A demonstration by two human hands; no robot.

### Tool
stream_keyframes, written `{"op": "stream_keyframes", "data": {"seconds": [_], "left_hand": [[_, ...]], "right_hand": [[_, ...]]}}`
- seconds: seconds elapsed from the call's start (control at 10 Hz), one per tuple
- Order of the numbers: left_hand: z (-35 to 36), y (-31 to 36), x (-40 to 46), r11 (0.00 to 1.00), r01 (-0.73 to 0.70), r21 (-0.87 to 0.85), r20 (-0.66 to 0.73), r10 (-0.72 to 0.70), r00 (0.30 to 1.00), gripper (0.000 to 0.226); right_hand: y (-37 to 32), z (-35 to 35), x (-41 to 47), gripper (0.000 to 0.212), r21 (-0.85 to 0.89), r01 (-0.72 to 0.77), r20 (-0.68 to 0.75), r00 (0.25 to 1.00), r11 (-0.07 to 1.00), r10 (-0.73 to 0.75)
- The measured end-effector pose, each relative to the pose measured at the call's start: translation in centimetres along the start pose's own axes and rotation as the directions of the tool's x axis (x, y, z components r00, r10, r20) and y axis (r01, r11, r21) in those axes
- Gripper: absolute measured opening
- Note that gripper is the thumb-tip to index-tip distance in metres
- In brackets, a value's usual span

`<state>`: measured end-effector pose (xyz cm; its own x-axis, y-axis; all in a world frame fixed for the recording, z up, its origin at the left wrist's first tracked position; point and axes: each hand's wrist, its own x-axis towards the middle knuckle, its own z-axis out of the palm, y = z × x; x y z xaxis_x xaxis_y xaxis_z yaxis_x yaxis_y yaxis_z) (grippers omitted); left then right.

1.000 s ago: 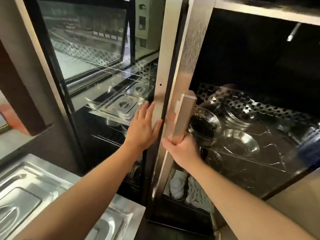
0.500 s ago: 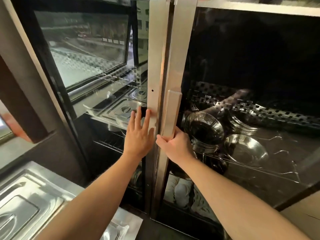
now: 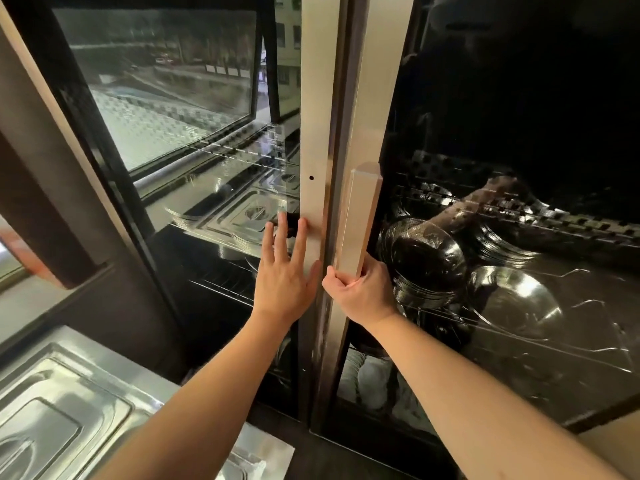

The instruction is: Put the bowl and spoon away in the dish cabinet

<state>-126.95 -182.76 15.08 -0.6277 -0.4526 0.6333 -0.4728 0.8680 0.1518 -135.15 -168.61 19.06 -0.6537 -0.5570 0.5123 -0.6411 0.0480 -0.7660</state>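
Fingers (image 3: 341,284) of the right hand (image 3: 360,292) are curled closed around the lower end of the tall brushed-metal bar handle (image 3: 360,220) on the right glass door (image 3: 502,237) of the dish cabinet. The left hand (image 3: 282,282) is flat and open, fingers spread, palm pressed against the brushed-metal edge strip of the left glass door (image 3: 313,133); it holds nothing. Both doors stand flush with only a thin seam between them, so the cabinet appears closed or very nearly so.

Neither hand carries a bowl or a spoon. Behind the right pane, a stack of round stainless-steel bowls (image 3: 424,265) sits on a wire shelf, with a single shallow steel bowl (image 3: 512,299) just beside it; which of these is the task's bowl cannot be told. No spoon can be made out through the glass. White items (image 3: 370,379) on the lower shelf are too indistinct to identify.

Judged handling: steel bowls are light, rigid and not fragile, but smooth and liable to slide or clatter on wire; take hold at the rim. The glazed door is likely the heavier, breakable part; move it by the bar handle only, and brace on the metal strip, not the pane. A steel lidded-tray surface (image 3: 69,410) lies at lower left, clear of the door.
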Motion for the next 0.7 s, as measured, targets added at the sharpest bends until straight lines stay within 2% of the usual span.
{"op": "stream_keyframes", "data": {"seconds": [0.2, 0.3, 0.4, 0.5, 0.6, 0.7], "left_hand": [[-1.8, 0.3, -0.1, 1.000, 0.000, -0.024, 0.041, 0.001, 0.999, 0.081], [-3.5, 0.0, -0.1, 0.997, 0.024, -0.077, 0.118, -0.015, 0.993, 0.079], [-5.7, -0.2, 0.1, 0.988, 0.058, -0.145, 0.186, -0.031, 0.982, 0.077], [-8.6, -0.4, 0.3, 0.982, 0.055, -0.181, 0.226, -0.013, 0.974, 0.071], [-11.9, -0.3, 0.7, 0.983, -0.014, -0.182, 0.215, 0.054, 0.975, 0.057], [-16.0, 0.4, 1.4, 0.974, -0.074, -0.216, 0.196, 0.117, 0.974, 0.046]], "right_hand": [[0.0, 0.2, -0.1, 0.027, -0.033, -0.086, -0.016, 0.996, 0.996, 0.085], [-0.5, -0.1, -0.5, 0.013, -0.063, -0.137, 0.000, 0.991, 0.989, 0.137], [-1.1, -0.6, -1.0, 0.022, -0.135, -0.250, 0.051, 0.965, 0.959, 0.259], [-2.8, -1.9, -0.8, 0.037, -0.270, -0.276, 0.169, 0.930, 0.923, 0.327], [-5.5, -4.4, -0.1, 0.041, -0.394, -0.273, 0.325, 0.852, 0.878, 0.411], [-9.8, -7.9, 0.5, 0.030, -0.531, -0.122, 0.390, 0.843, 0.838, 0.370]]}}
